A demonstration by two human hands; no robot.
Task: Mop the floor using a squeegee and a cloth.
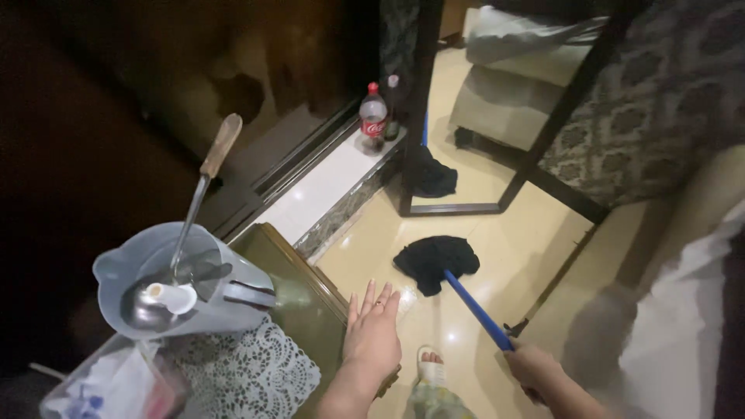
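Currently right hand [535, 368] fingers gripping blue mop handle [477, 310], black mop head [434, 260] on floor beyond counter [303, 299]; left hand [372, 334] fingers spread flat at counter edge.

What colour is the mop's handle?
Blue handle, gripped by the right hand; seen in the head view.

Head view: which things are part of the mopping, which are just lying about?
In use:
right hand
blue mop handle
black mop cloth
floor

Lying about:
grey jug with ladle
soda bottle
lace mat
mirror
left hand, open, idle
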